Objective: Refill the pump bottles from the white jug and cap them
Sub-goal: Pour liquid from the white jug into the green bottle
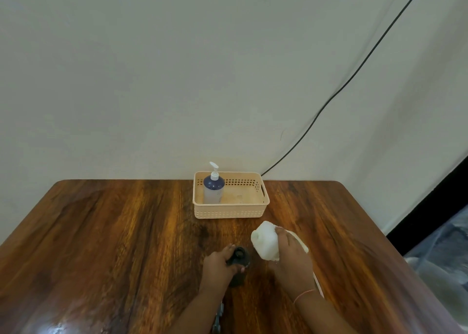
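the wooden table (101, 245) carries a beige basket (231, 210) at its far edge, and one capped pump bottle (214, 188) stands upright in the basket's left part. nearer, the right hand (291, 260) is wrapped around the tilted white jug (264, 240), whose spout points left toward a dark open bottle (239, 262). the left hand (219, 265) grips this small bottle near its neck.
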